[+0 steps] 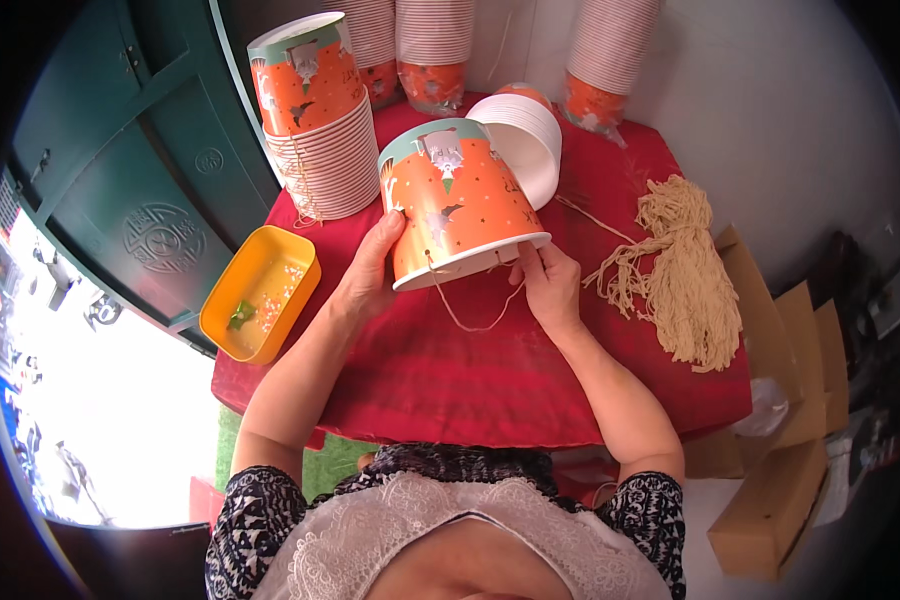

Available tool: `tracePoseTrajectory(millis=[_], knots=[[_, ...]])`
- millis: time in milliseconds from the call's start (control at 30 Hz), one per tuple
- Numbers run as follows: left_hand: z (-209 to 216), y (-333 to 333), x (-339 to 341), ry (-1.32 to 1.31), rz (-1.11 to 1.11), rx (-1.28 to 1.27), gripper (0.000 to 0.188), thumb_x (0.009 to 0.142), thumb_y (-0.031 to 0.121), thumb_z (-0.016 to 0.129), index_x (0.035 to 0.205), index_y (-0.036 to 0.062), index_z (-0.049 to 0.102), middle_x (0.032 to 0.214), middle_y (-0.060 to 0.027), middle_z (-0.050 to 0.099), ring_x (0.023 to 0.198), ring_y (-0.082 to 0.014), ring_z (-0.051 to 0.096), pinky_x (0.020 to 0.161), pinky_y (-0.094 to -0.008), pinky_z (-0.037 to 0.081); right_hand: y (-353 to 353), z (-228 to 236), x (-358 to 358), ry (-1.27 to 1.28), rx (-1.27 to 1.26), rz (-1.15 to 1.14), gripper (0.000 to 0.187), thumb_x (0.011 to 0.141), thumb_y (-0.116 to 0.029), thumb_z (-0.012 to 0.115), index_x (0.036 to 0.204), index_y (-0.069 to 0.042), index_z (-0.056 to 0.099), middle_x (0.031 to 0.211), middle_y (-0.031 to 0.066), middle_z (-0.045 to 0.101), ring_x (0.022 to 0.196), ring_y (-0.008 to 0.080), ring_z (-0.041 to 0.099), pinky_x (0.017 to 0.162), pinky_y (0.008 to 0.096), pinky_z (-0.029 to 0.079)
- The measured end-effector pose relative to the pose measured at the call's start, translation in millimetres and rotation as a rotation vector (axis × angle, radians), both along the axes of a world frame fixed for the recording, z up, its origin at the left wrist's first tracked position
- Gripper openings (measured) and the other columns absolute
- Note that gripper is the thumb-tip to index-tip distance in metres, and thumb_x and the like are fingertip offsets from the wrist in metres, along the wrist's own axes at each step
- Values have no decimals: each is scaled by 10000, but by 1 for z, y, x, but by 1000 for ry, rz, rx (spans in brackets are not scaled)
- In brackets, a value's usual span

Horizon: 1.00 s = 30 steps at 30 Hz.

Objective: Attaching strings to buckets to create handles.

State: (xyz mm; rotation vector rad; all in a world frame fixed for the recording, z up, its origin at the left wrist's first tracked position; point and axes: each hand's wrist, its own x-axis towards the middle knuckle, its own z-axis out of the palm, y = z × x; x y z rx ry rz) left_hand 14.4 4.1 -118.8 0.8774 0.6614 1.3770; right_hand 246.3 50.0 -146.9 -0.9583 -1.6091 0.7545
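Observation:
Tilted over the table is an orange paper bucket point(460, 205) with a green band and printed figures, its white rolled rim towards me. My left hand point(372, 262) grips its left side, thumb on the outside wall. A thin beige string point(460, 320) comes from a hole near the rim and hangs in a loop across to my right hand point(552, 285). That hand is closed at the rim's right side, fingers pinched on the string beside a second hole; its fingertips are partly hidden by the rim.
On the red-covered table point(450, 400) stand a tall bucket stack point(320, 165) at left, a yellow tub point(260, 295) with small bits inside, a bundle of beige strings point(685, 280) at right and white-lined buckets point(525, 140) lying behind. Wrapped stacks point(435, 50) line the back. Cardboard boxes point(770, 510) sit at right.

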Motion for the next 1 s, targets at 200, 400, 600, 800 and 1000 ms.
tracePoseTrajectory(millis=[200, 400, 600, 800, 1000], knots=[[0, -5, 12, -123, 54, 14, 666, 934, 485, 601, 1383, 28, 420, 1319, -124, 578, 1201, -208, 579, 1028, -373, 466, -3, 1, -5, -112, -179, -20, 317, 957, -241, 633, 776, 19, 654, 567, 36, 605, 528, 82, 556, 494, 262, 397], [-5, -5, 23, -84, -5, 116, 670, 931, 474, 612, 1398, 48, 387, 1305, -114, 572, 1191, -206, 582, 1015, -365, 479, 0, -8, -4, -30, -118, -34, 285, 944, -173, 633, 735, 20, 636, 547, 42, 584, 512, 85, 544, 486, 264, 392], [-6, -9, 20, -114, 39, 34, 652, 950, 494, 566, 1413, 73, 384, 1338, -96, 555, 1211, -213, 566, 1033, -384, 456, -7, 0, -9, -27, -169, -38, 208, 945, -96, 587, 775, 21, 616, 565, 41, 565, 520, 92, 530, 491, 266, 401], [9, -3, 8, -220, 29, -190, 686, 907, 668, 490, 1423, 221, 421, 1376, -30, 537, 1280, -209, 488, 1044, -495, 409, -9, 0, -3, -49, 74, 84, 187, 966, -73, 536, 815, 22, 591, 585, 47, 561, 528, 107, 530, 506, 274, 416], [14, -6, 15, -173, 103, -58, 658, 955, 531, 528, 1414, 79, 392, 1319, -95, 568, 1194, -207, 570, 1028, -398, 454, 4, -7, 3, -237, 90, -8, 164, 964, -91, 556, 859, 25, 604, 632, 93, 611, 565, 160, 586, 531, 297, 456]])
